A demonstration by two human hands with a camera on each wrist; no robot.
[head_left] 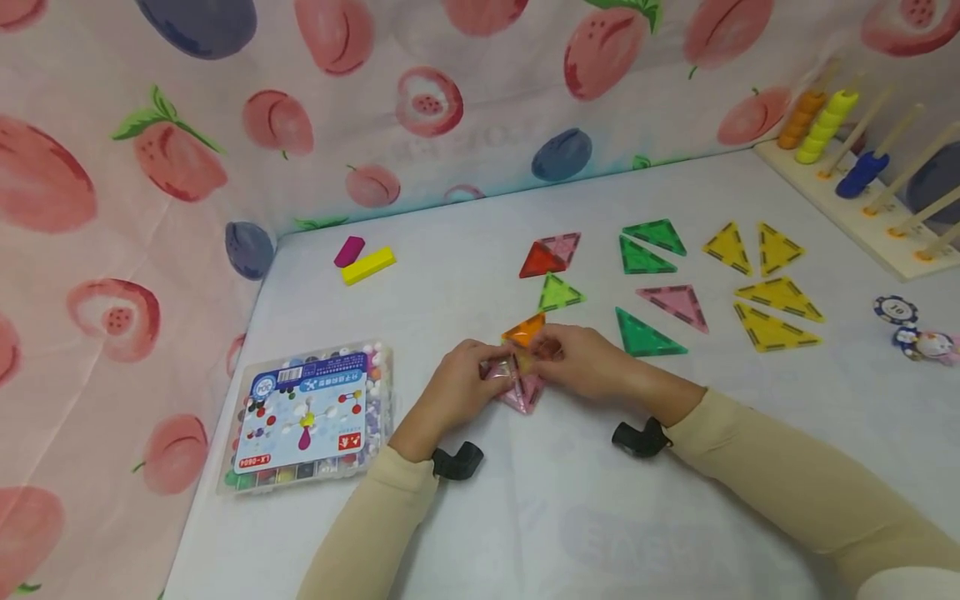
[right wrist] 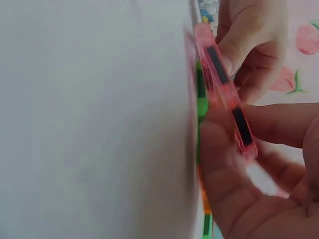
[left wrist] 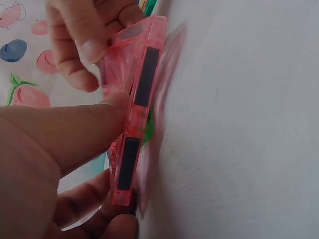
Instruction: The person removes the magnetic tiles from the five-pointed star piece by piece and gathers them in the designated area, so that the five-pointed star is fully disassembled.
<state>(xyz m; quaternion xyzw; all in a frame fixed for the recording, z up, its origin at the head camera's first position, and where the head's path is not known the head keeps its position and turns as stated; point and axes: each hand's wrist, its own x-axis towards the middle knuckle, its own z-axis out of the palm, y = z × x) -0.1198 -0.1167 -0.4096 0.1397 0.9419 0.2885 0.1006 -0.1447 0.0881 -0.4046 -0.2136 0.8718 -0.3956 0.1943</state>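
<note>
Pink triangular magnetic tiles [head_left: 531, 398] are tilted up off the white cloth between the two hands. The left hand [head_left: 459, 387] grips them from the left; its thumb presses a pink face [left wrist: 117, 74] in the left wrist view, with fingers curled underneath. From the other side the right hand [head_left: 583, 358] pinches the near end of a pink tile [right wrist: 219, 67], whose edge shows dark magnet strips. An orange tile [head_left: 522, 328] lies just beyond the fingers. Farther back are a light green triangle [head_left: 559, 293], a red one [head_left: 542, 260] and a pink one [head_left: 567, 247].
Green tiles [head_left: 648, 335], a pink triangle [head_left: 678, 305] and yellow tiles [head_left: 776, 327] lie to the right. At left stands a clear box of beads [head_left: 303, 417]. Two blocks, one yellow [head_left: 369, 266], lie at the back left. A bead rack [head_left: 840, 192] and poker chip [head_left: 896, 310] are far right.
</note>
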